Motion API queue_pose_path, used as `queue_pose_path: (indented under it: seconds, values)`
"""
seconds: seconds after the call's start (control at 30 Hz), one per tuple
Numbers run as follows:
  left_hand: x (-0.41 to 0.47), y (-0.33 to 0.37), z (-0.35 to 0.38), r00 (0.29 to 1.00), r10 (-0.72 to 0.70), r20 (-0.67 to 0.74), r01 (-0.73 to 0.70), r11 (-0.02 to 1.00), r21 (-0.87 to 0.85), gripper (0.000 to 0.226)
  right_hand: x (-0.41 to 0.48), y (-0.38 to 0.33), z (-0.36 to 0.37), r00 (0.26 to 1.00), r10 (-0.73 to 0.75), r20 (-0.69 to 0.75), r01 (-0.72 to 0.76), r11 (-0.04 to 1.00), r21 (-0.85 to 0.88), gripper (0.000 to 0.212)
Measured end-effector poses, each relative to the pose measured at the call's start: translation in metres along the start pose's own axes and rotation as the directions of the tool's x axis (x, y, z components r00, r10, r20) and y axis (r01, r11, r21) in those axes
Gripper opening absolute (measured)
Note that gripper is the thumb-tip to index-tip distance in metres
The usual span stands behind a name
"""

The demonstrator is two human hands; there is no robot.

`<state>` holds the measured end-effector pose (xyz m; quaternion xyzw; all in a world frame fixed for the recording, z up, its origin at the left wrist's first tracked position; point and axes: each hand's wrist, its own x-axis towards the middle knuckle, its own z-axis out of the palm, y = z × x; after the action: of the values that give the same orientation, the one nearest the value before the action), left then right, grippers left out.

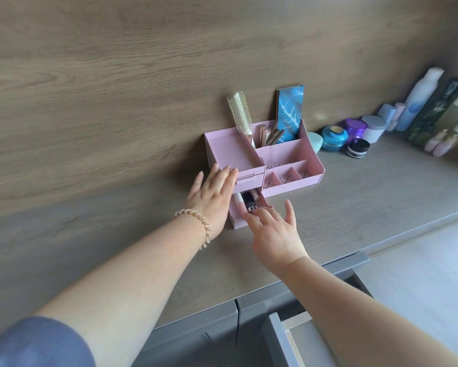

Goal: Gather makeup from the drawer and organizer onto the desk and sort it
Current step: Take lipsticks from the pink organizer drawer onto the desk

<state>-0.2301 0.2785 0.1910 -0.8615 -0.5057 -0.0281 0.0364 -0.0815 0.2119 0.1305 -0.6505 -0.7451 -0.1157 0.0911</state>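
makeup (pixel 245 201) between both hands (pixel 273 229)

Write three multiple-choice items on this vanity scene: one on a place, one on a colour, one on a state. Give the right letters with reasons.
1. Where does the hairbrush stand?
A. In the organizer's back compartment
B. Flat on the desk
C. In the pulled-out drawer

2. What colour is the organizer?
A. White
B. Pink
C. Green

3. In what state is the organizer's lower drawer?
A. Shut
B. Taken out and set aside
C. Pulled open with items inside

Answers:
1 A: the brush stands upright in the rear compartment, bristles up, beside the blue palette.
2 B: its walls, dividers and drawers are all pink.
3 C: the drawer juts forward with tubes showing in it; the right hand reaches in with spread fingers while the left hand rests against the organizer's front.
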Motion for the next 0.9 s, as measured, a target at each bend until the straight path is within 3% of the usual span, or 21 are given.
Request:
queue_pose_path:
  seconds: [0.1,0.23,0.4,0.57,0.67,0.77,0.9]
  values:
    - [0.000,0.002,-0.002,1.000,-0.001,0.012,0.001,1.000,0.011,0.081,0.010,0.002,-0.008,0.999,-0.034,0.005,0.035,0.999,-0.014,0.073]
    - [0.001,0.001,-0.003,1.000,0.002,0.029,-0.003,0.999,0.035,0.083,0.015,0.005,-0.011,0.991,-0.094,-0.090,0.087,0.993,-0.079,0.077]
    - [0.002,0.001,-0.002,1.000,-0.002,0.029,0.000,0.999,0.048,0.083,-0.011,0.014,-0.004,0.943,-0.165,-0.289,0.154,0.986,-0.061,0.053]
    - [0.000,0.002,0.000,1.000,-0.020,0.015,0.020,1.000,0.005,0.083,-0.026,0.014,-0.002,0.963,-0.126,-0.237,0.118,0.992,-0.050,0.027]
    - [-0.013,0.007,0.004,0.986,-0.056,-0.157,0.038,0.992,-0.119,0.074,-0.026,0.018,-0.013,0.965,-0.063,-0.254,0.095,0.988,0.118,0.019]
    - [-0.030,0.021,0.016,0.927,-0.095,-0.364,0.000,0.967,-0.253,0.057,-0.015,0.030,-0.025,0.983,0.088,-0.163,-0.048,0.971,0.234,0.032]
    - [-0.027,0.034,0.021,0.982,-0.169,-0.088,0.139,0.949,-0.282,0.050,0.012,0.042,-0.037,0.972,0.134,0.191,-0.187,0.938,0.292,0.043]
